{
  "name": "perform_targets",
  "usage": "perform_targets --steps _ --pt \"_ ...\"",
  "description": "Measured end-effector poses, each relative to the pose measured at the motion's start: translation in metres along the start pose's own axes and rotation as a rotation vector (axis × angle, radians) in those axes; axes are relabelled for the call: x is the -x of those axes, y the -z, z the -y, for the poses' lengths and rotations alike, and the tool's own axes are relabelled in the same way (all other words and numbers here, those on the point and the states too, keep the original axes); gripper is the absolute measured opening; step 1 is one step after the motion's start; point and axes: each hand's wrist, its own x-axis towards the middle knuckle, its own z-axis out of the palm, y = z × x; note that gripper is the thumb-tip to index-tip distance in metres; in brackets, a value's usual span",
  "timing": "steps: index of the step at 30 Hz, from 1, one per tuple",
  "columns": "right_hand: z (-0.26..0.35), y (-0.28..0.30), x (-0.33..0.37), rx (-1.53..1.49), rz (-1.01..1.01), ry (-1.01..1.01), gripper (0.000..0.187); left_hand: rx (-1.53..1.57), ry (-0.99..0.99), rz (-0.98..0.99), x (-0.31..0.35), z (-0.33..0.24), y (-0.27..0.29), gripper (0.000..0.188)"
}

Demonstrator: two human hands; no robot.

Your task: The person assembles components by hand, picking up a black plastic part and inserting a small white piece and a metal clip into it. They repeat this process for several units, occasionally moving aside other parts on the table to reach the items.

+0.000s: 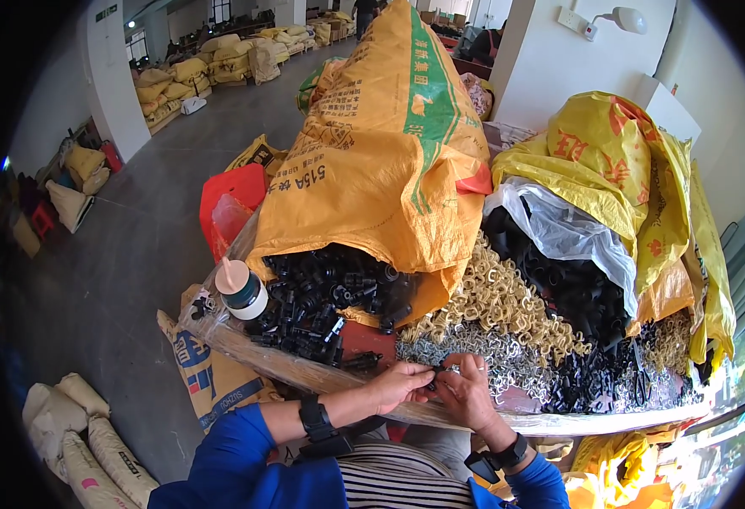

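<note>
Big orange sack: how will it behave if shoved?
The orange sack is probably floppy-skinned: it creases and sags around the mouth. Likely heavy to shift, as its tall bulge suggests a big load, though most of the inside is hidden. Apt to spill, I'd guess: its mouth gapes and black parts already spread onto the table.

small black part [431, 384] | was held, mostly covered | shape and tilt were unclear | sat at lower centre of frame
</note>
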Motion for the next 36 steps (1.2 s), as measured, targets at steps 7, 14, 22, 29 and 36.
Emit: perform_targets --steps 7,14,22,29,36 --pt "-0.003 -0.001 -0.002 -0.029 0.025 0.007 0.012 -0.013 0.023 0.010 -0.001 0.003 0.002 0.021" --pt "-0.009 -0.009 0.001 -0.163 0.023 -0.082 0.009 -0.016 0.025 0.040 -0.006 0.005 0.006 0.022" --pt "-0.014 -0.012 0.000 -0.138 0.031 -0.100 0.009 -0.016 0.068 0.040 -0.006 0.000 0.003 0.022" --pt "-0.008 -0.016 -0.001 -0.080 -0.003 -0.075 0.009 -0.023 0.075 0.059 -0.007 0.001 0.012 0.025" --pt "-0.020 -0.009 0.001 -0.192 -0.065 -0.085 0.015 0.092 0.110 0.059 -0.002 -0.005 0.011 0.022"
